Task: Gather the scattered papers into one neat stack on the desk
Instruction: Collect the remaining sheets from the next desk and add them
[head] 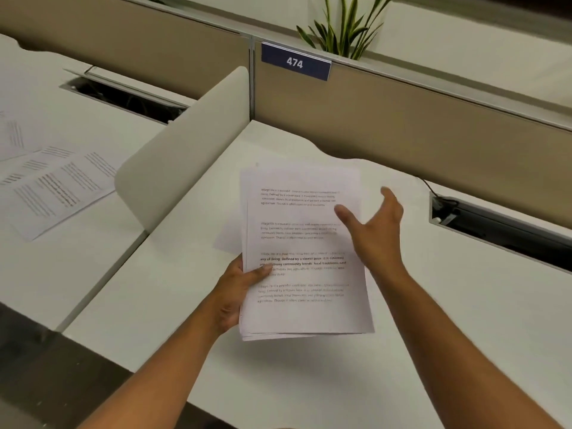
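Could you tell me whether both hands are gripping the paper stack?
No, only the left hand grips the stack; the right hand is open.

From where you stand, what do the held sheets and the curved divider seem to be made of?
The held sheets look like thin matte white office paper: printed text, and layered edges fanning at the bottom. The curved divider seems a rigid panel with a smooth, matte off-white finish and a rounded corner; plastic, laminate or painted board, I cannot tell which.
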`<state>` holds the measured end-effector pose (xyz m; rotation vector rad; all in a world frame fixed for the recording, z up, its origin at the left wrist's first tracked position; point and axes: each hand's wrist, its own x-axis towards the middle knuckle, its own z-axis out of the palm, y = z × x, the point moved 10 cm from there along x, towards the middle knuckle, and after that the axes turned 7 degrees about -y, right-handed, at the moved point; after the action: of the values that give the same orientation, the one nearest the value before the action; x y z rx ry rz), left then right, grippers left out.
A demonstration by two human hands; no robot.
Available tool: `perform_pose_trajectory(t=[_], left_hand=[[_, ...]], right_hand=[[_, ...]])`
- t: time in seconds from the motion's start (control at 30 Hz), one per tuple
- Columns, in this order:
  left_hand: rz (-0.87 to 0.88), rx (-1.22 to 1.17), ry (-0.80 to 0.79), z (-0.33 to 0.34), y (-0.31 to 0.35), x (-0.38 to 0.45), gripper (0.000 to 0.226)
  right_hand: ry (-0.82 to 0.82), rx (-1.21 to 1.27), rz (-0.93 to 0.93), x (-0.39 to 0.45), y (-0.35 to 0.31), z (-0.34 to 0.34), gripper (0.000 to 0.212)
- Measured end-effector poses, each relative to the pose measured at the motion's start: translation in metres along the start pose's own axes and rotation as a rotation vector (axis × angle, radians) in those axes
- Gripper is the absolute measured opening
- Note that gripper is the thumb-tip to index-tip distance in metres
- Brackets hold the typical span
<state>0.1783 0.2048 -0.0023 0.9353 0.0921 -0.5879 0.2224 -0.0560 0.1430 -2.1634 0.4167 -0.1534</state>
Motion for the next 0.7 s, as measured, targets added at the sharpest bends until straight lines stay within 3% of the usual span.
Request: perform_pose_trajectory(t=[0.03,0.1,0.2,0.33,0.4,0.57,0.7], left_hand=[[-0.004,0.009,0.009,-0.002,0.001,0.000,0.042],[-0.015,0.017,0.030,-0.006,0.002,0.000,0.043],[-0.016,0.058,0.058,-0.007,0.006,0.001,0.038],[0.003,0.163,0.172,-0.030,0.013,-0.002,0.032],[0.023,0.163,0.227,-0.048,0.016,-0.006,0.030],[0.051,0.154,0.292,-0.088,0.025,-0.021,0.041],[0.046,0.148,0.304,-0.105,0.029,-0.024,0.048]], right_hand=[[-0.110,0.122,0.167,-0.002,0.029,0.007,0.097],[-0.303,0.326,0.280,-0.009,0.055,0.027,0.077],[-0.368,0.414,0.170,-0.015,0.054,0.046,0.040],[-0.354,0.367,0.071,-0.016,0.050,0.068,0.028],[-0.365,0.296,0.046,-0.011,0.053,0.080,0.022],[-0.244,-0.169,-0.115,0.026,0.074,0.088,0.012],[-0.285,-0.343,-0.175,0.066,0.083,0.107,0.040]])
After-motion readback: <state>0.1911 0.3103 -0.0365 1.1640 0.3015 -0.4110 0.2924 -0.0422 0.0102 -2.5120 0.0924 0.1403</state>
